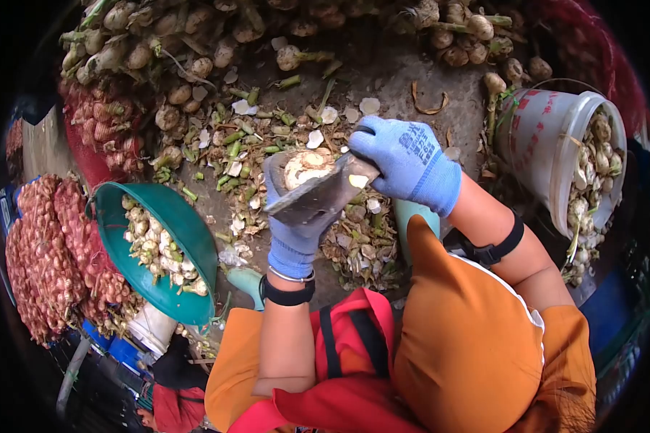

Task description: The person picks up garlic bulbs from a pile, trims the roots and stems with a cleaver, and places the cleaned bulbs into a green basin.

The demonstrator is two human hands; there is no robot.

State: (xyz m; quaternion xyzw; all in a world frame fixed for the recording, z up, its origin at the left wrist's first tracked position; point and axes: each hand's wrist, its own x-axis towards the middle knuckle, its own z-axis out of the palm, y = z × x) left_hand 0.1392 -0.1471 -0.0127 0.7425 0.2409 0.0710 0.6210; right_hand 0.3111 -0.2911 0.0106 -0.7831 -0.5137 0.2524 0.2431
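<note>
Both hands wear blue knit gloves and meet in the middle of the view. My left hand [296,236] is closed round a garlic bulb [305,167], its pale cut face turned up. My right hand [409,160] grips a knife [312,200], its broad grey blade lying across the front of the bulb and over my left fingers. A small whitish scrap sits on the blade near my right fingers. The knife's handle is hidden inside the glove. Below the hands lies a heap of trimmings [361,249], made of cut stems and dry skins.
Piled garlic [166,36] with stems fills the far side. At left, a tilted green basin [195,249] holds trimmed bulbs beside full red mesh sacks [47,263]. A white bucket [538,141] of garlic lies tipped at right. Another person's red sleeve [178,409] shows at lower left.
</note>
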